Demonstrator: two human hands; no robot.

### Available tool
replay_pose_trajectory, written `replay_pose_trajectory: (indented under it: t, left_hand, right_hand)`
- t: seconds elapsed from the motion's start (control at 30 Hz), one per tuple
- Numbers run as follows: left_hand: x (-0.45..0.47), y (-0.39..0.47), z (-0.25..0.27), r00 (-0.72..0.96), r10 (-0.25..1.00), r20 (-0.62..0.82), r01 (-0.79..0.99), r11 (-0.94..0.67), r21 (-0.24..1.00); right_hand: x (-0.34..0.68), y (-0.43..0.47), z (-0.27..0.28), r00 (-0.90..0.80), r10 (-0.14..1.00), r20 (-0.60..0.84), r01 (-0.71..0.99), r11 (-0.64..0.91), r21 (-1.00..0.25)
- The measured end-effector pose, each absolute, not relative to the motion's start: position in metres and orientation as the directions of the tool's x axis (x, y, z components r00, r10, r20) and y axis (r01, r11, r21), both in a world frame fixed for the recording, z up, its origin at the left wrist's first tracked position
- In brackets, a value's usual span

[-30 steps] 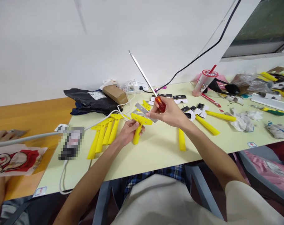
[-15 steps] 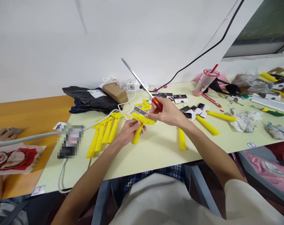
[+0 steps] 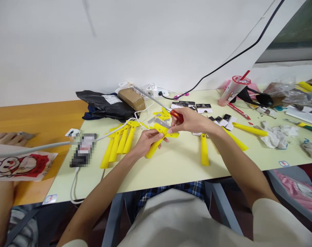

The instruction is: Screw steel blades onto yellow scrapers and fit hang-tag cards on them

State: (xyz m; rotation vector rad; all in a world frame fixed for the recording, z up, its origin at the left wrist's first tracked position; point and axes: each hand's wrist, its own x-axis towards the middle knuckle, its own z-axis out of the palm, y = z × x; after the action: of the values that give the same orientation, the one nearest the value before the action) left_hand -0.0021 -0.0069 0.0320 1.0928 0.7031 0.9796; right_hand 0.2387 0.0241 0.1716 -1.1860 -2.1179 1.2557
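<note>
My left hand is closed on the handle of a yellow scraper, its head tilted down to the right. A flat metal blade lies along the head's upper edge. In my right hand is a screwdriver with a red handle, its long shaft pointing up and left, away from the scraper. The right thumb and fingertips touch the scraper head beside the blade. Several yellow scrapers lie in a row at left. Small yellow parts and more blades lie behind my hands.
Behind the row are a black plastic bag and a cardboard box. A white cable crosses the table. Card packs, yellow handles and a drink cup are at right. Another person's hand rests at far left.
The scraper has turned clockwise in my left hand. The screwdriver's shaft has dipped lower. The whole view has shifted, so the table things appear further right.
</note>
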Motion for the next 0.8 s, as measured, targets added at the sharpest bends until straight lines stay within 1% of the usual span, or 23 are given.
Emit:
replay_pose_trajectory:
  t: [0.2, 0.27, 0.4, 0.47, 0.67, 0.8]
  left_hand:
    - [-0.005, -0.007, 0.036, 0.462, 0.886, -0.035, -0.251, 0.168, 0.953]
    - [-0.005, -0.007, 0.038, 0.463, 0.886, -0.033, -0.258, 0.17, 0.951]
    - [-0.005, -0.007, 0.039, 0.471, 0.882, -0.025, -0.264, 0.167, 0.95]
    - [-0.005, -0.007, 0.037, 0.469, 0.883, -0.015, -0.263, 0.156, 0.952]
    - [-0.008, -0.007, 0.035, 0.47, 0.882, -0.031, -0.24, 0.161, 0.957]
    - [-0.007, -0.006, 0.039, 0.437, 0.899, -0.027, -0.267, 0.159, 0.95]
  right_hand:
    - [0.242, 0.022, 0.183, -0.566, 0.819, -0.091, 0.555, 0.297, -0.777]
    - [0.24, 0.022, 0.184, -0.573, 0.815, -0.086, 0.542, 0.299, -0.785]
    - [0.232, 0.025, 0.179, -0.542, 0.841, 0.016, 0.467, 0.317, -0.826]
    - [0.229, 0.027, 0.176, -0.523, 0.851, 0.042, 0.449, 0.317, -0.836]
    - [0.228, 0.031, 0.179, -0.517, 0.856, -0.015, 0.52, 0.3, -0.799]
    - [0.232, 0.032, 0.184, -0.549, 0.836, -0.024, 0.513, 0.314, -0.799]
